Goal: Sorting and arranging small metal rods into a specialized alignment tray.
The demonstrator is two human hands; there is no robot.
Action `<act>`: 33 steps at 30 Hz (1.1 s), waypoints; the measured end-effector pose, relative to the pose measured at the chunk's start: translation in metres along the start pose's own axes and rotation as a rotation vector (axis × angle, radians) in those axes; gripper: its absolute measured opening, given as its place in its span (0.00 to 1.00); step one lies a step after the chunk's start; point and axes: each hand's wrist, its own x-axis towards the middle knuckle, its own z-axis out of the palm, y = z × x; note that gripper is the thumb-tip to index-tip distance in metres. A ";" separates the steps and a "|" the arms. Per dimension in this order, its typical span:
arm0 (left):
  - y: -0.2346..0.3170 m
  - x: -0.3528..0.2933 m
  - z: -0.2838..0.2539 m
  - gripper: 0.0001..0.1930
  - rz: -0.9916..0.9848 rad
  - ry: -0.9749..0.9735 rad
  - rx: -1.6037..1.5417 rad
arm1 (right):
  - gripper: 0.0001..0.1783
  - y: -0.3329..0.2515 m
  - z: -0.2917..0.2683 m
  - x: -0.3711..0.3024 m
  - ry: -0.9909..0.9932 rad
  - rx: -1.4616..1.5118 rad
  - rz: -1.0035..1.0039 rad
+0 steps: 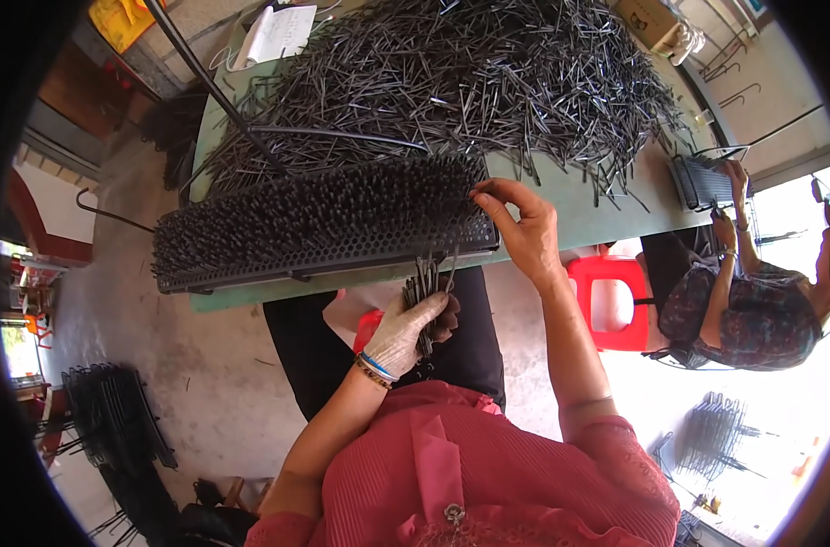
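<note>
Roughly in the middle, one long black rack [369, 244], pierced with rows of holes, lies along the near edge of the bench [606, 214], tilted across the view; its standing black sticks [315, 205] are too many to count. Of two hands at it, the left hand [401, 337], in one white glove, has its grip closed around one bundle [422, 287] of loose sticks, just below the rack's near edge. Two bands [377, 367], one blue and one brown, circle that wrist. The bare right hand [522, 228] is at the rack's right end, thumb and forefinger together; whether its grip has a stick, I cannot tell. Behind the rack spreads one big heap [470, 73] of sticks, uncountable. Beyond its edges lie one open notebook [283, 35] at left and one cardboard box [650, 23] at right. Farther right, one other person [752, 310] has both hands at a second, smaller-looking rack [702, 185], near one red stool [611, 342].
</note>
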 end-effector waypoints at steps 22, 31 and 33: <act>-0.001 0.001 0.001 0.14 -0.066 -0.011 0.019 | 0.09 0.022 0.015 -0.011 0.038 -0.174 -0.136; -0.003 0.003 0.001 0.14 -0.065 -0.019 0.012 | 0.12 0.026 0.017 -0.009 0.045 -0.250 -0.344; -0.002 0.001 0.001 0.14 -0.071 -0.023 0.014 | 0.13 0.028 0.016 -0.010 0.044 -0.289 -0.448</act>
